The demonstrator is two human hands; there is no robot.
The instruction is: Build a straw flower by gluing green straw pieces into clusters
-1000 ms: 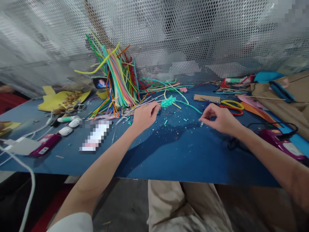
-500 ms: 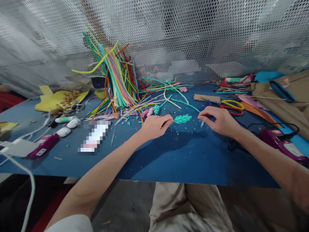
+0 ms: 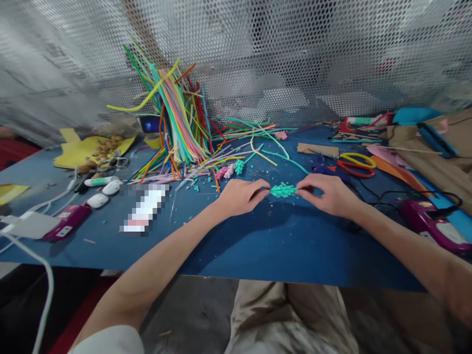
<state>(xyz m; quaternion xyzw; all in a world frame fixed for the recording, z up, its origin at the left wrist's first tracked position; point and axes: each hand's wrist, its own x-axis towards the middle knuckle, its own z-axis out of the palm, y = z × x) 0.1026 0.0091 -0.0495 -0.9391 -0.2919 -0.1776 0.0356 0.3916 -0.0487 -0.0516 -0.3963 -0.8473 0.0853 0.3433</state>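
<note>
A turquoise pipe-cleaner cluster (image 3: 283, 190), built of short fuzzy pieces like a flower spike, is held level just above the blue table. My left hand (image 3: 246, 195) is closed in a pinch on its left end. At the opposite end, the thumb and forefinger of my right hand (image 3: 324, 192) are pinched together and touch the cluster's tip. Whether a separate small bit sits between those fingertips is hidden. Beyond my left hand lie a finished-looking turquoise cluster (image 3: 239, 167) and a pale pink one (image 3: 229, 171). Loose turquoise snippets (image 3: 196, 188) are scattered nearby.
A tall bundle of coloured pipe cleaners (image 3: 180, 118) stands at the back left. Scissors (image 3: 356, 163) and a cardboard strip (image 3: 317, 150) lie behind my right hand. A purple device with a cord (image 3: 429, 223) is at right; a pixelated phone-like rectangle (image 3: 145, 209) lies left.
My right hand has moved left and slightly down from the table beside the cluster to its right tip. My left hand and the cluster have shifted slightly right and down.
</note>
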